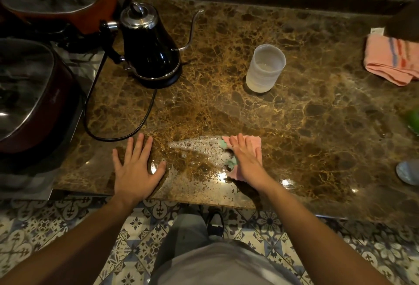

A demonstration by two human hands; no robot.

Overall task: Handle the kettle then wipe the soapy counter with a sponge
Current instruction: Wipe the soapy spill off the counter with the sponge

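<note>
While my right hand (246, 160) presses flat on the pink-and-green sponge (254, 148) at lower centre of the frame, its fingers lie together and stretched over the sponge rather than curled around it. Soap foam (199, 146) spreads in a bubbly streak just left of the sponge, touching its green edge, on the brown marble counter (306, 112). My left hand (135, 169) rests palm down on the counter to the left of the foam, fingers spread wide and holding nothing, thumb pointing toward the suds.

At upper left stands the black kettle (147, 44) on its base, upright, its thin spout reaching right and its cord (108, 135) looping down across the counter toward my left hand. A frosted cup (265, 69) sits right of the kettle, well apart from both hands. A folded pink towel (390, 60) lies at the right edge. Two pots (34, 94) crowd the far left of the frame. A green object at the right edge is too blurred to tell. Patterned floor tiles (56, 223) and my shoe (215, 223) show below the counter's edge.
</note>
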